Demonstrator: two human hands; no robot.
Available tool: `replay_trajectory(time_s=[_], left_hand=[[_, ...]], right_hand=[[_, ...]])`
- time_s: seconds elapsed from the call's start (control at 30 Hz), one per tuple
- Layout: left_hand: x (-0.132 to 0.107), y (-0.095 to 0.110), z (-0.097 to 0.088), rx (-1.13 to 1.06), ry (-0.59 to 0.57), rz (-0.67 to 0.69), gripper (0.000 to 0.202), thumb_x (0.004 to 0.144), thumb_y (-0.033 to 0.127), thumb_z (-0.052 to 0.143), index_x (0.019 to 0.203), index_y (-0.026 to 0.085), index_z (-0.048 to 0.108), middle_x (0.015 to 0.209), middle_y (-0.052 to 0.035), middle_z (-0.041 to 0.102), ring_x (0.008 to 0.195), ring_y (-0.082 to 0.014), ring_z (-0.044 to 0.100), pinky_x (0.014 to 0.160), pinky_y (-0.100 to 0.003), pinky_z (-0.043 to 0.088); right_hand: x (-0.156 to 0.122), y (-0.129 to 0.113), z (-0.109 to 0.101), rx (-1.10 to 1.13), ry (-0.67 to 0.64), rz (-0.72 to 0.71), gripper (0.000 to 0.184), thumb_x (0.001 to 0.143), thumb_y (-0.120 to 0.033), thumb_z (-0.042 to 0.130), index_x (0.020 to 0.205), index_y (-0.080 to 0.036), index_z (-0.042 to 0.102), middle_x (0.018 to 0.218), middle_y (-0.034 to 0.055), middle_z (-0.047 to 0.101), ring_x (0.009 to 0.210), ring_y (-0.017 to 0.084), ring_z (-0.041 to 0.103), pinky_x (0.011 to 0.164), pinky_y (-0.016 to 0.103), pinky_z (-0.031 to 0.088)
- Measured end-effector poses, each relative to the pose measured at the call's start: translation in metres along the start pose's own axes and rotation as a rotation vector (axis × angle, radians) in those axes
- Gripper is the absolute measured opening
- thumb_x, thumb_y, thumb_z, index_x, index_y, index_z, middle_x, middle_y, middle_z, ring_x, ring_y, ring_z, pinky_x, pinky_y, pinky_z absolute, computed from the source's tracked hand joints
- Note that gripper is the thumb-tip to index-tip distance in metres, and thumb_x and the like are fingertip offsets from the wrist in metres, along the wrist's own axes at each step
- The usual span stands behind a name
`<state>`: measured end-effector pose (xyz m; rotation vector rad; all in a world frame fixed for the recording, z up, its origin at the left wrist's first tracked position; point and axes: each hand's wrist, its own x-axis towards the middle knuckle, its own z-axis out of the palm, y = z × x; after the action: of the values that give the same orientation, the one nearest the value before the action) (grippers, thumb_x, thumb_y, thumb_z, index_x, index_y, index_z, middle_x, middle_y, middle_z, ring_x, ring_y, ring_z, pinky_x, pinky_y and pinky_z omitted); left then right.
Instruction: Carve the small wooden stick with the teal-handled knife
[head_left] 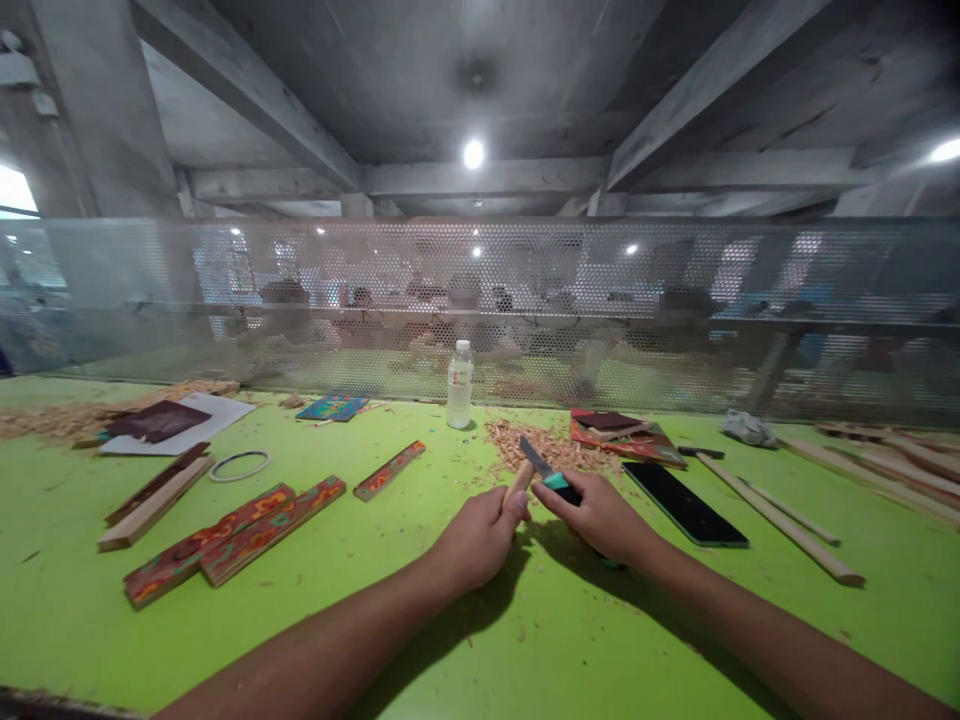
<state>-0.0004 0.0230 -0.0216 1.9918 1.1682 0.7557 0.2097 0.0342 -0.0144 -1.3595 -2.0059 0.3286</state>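
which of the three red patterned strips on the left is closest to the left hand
The shortest strip, lying by itself nearest the left hand; the two longer strips lie farther left, close together.

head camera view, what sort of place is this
Probably a woodworking workshop or factory floor: wood shavings lie heaped on the green table, the right hand holds a knife close to a wood piece in the left hand, and concrete-looking beams run overhead.

Bright green table (525,655), scattered wood shavings (589,452), upright clear bottle (460,392), black phone (684,505), painted wooden strips (274,528), pale stick (784,520)
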Motion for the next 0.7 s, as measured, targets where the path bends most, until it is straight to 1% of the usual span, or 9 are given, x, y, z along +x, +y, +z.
replay_trajectory(time_s=[0.43, 0.7], left_hand=[[0.0006, -0.0006, -0.0005, -0.017, -0.016, -0.021, 0.029, 0.102, 0.038, 0.065, 0.121, 0.016, 0.067, 0.117, -0.0079, 0.070, 0.097, -0.0225, 0.071, 0.084, -0.042, 0.061], [0.0000, 0.0006, -0.0005, -0.031, -0.011, -0.022, 0.029, 0.102, 0.039, 0.064, 0.118, 0.015, 0.068, 0.114, -0.0073, 0.071, 0.096, -0.0219, 0.071, 0.084, -0.041, 0.061]], right_hand=[[-0.0005, 0.0002, -0.0001, -0.008, 0.006, -0.016, 0.053, 0.094, -0.066, 0.053, 0.064, -0.022, 0.052, 0.059, -0.0015, 0.056, 0.059, 0.017, 0.051, 0.059, 0.029, 0.036], [0.0002, -0.0003, -0.0003, -0.021, 0.023, -0.025, 0.053, 0.094, -0.066, 0.053, 0.064, -0.021, 0.055, 0.059, -0.0009, 0.058, 0.058, 0.017, 0.051, 0.058, 0.029, 0.037]])
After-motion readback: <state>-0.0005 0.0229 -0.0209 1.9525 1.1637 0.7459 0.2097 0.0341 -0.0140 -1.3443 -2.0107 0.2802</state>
